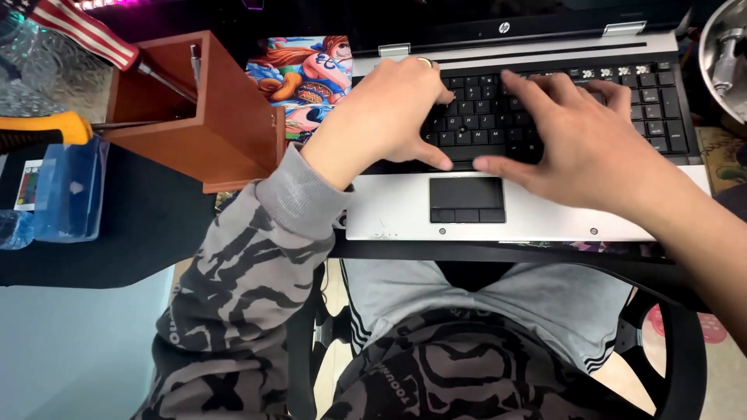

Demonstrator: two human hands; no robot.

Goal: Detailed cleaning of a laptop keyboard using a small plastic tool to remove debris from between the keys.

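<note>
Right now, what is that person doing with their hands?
A seated person has both hands on the black keyboard of a silver laptop. The left hand, with a ring on one finger, rests over the keys on the left side, and the right hand is spread over the middle and right keys. Both thumbs sit just above the touchpad. A brown wooden box stands to the left of the laptop, with a small flag beside it.
</note>
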